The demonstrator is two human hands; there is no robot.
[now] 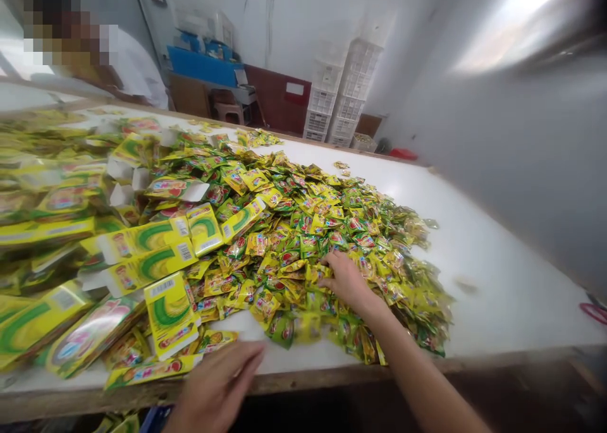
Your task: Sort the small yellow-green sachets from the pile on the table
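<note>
A big heap of small yellow-green sachets (308, 224) covers the middle of a white table (484, 262). My right hand (348, 281) lies on the near part of the heap, fingers curled into the sachets; whether it grips any is hidden. My left hand (220, 385) hovers at the table's front edge, fingers stretched out and blurred, holding nothing, close to a flat yellow carton (169, 314). Several more flat yellow-green cartons (142, 256) lie spread to the left of the heap.
Another person in a white top (137, 66) stands at the far left corner of the table. White crates (344, 98) are stacked against the back wall beside a blue bench (203, 66). The wooden table edge (332, 376) runs along the front.
</note>
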